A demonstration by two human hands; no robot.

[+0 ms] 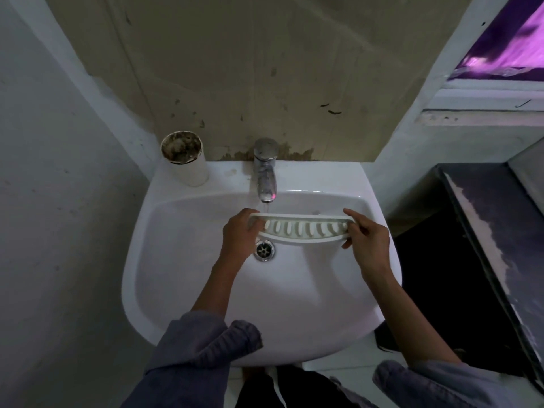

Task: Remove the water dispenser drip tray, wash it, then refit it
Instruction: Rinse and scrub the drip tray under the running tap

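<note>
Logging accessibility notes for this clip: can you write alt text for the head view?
A person's left hand and right hand hold a white slotted drip tray by its ends under water running from a chrome tap over a white sink. A grimy white cup stands on the sink's back left corner.

Open sink bowl (294,293) in front of tap (265,169), drip tray (303,230) spanning just under tap's spout, dirty cup (190,169) left of tap, wall (235,69) close behind tap.
</note>
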